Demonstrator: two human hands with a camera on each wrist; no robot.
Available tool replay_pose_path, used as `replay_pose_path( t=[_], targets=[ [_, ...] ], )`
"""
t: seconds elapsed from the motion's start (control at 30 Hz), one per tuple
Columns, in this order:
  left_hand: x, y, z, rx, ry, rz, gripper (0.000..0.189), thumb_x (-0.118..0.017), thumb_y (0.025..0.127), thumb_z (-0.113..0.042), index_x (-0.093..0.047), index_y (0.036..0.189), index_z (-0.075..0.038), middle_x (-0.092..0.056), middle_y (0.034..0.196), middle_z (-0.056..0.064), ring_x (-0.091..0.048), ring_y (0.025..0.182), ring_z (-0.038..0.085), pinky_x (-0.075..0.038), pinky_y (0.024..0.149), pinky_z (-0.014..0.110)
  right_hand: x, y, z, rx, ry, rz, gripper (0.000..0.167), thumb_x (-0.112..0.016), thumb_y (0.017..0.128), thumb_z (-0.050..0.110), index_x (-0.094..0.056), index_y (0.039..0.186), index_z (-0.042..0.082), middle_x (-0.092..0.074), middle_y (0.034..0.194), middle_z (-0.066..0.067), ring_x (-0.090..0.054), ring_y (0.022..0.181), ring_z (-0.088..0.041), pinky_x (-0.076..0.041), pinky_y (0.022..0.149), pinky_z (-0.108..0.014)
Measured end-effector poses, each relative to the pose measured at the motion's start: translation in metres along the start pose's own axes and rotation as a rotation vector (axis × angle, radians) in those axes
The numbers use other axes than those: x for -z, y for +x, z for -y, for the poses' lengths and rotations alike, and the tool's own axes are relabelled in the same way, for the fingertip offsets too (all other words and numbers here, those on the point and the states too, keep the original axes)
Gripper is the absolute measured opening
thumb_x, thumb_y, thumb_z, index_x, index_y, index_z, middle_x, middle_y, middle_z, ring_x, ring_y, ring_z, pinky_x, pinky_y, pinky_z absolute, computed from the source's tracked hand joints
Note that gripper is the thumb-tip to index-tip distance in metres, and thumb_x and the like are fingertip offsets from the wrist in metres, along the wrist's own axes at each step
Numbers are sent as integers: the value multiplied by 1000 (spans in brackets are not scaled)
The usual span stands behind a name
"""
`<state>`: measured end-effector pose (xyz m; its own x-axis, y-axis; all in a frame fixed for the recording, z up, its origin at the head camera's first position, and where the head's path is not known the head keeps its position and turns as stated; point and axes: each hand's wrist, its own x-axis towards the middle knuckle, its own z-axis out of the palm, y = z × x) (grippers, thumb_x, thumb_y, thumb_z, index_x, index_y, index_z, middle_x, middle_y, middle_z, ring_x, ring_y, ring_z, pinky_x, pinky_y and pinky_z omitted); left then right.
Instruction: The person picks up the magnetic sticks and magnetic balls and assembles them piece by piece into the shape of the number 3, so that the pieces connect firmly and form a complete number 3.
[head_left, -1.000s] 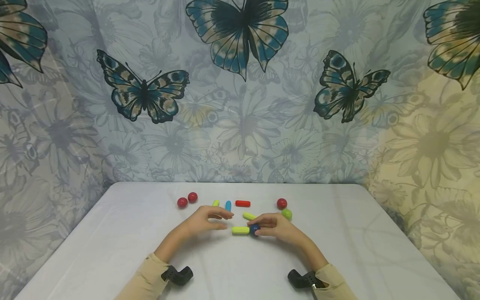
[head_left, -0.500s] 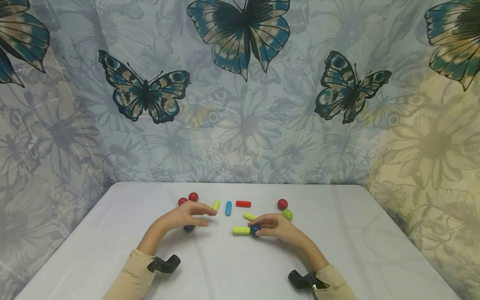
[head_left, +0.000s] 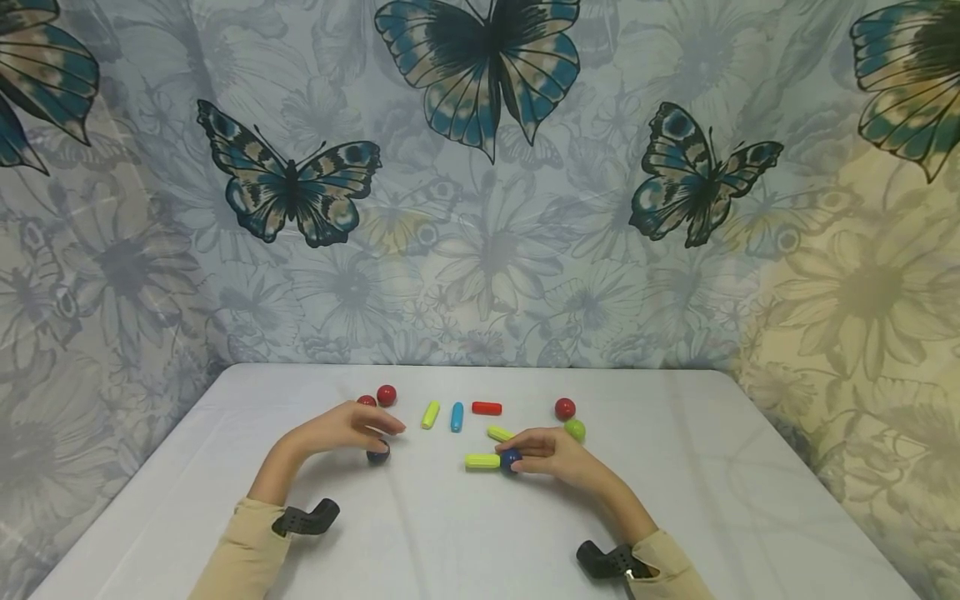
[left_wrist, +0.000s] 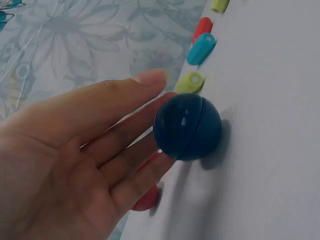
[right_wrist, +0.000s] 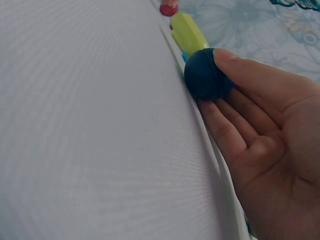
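My right hand (head_left: 558, 454) pinches a dark blue ball (head_left: 510, 461) between thumb and fingers; a yellow-green rod (head_left: 482, 461) lies end-on against that ball, pointing left. The right wrist view shows the thumb pressed on the ball (right_wrist: 207, 74). On the left, my left hand (head_left: 337, 429) reaches over a second dark blue ball (head_left: 378, 452) on the table. In the left wrist view its fingers extend behind this ball (left_wrist: 187, 127), while the thumb stays off it; whether the fingers touch it I cannot tell.
Behind the hands lie a yellow-green rod (head_left: 430, 414), a blue rod (head_left: 457, 417), a red rod (head_left: 487, 408) and another yellow-green rod (head_left: 499, 433). Two red balls (head_left: 386, 395) sit back left; a red ball (head_left: 565, 408) and a green ball (head_left: 575, 429) sit right.
My left hand has moved left, away from the rod, to the blue ball at the left. The right hand has kept its grip on its ball and stayed in place.
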<state>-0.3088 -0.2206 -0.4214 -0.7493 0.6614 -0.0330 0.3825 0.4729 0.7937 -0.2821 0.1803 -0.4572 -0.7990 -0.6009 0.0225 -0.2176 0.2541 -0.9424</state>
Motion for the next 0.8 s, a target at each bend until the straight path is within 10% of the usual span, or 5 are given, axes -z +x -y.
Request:
replay_pose_path(
  t=[0.53, 0.8],
  targets=[
    [3, -9, 6, 25, 14, 46, 38, -72, 86, -21, -67, 123, -10, -69, 124, 8, -62, 121, 26, -46, 96, 15, 0, -1, 1, -2, -7, -6, 35, -70, 90, 18, -65, 124, 11, -65, 130, -9, -63, 120, -13, -52, 96, -20],
    [2, -9, 7, 37, 7, 42, 31, -72, 87, -21, -71, 116, -11, -71, 119, 8, -64, 109, 1, -47, 92, 15, 0, -2, 2, 2, -1, -3, 35, -70, 90, 19, -65, 124, 10, -64, 131, -10, -63, 119, -11, -52, 96, -20]
  ],
)
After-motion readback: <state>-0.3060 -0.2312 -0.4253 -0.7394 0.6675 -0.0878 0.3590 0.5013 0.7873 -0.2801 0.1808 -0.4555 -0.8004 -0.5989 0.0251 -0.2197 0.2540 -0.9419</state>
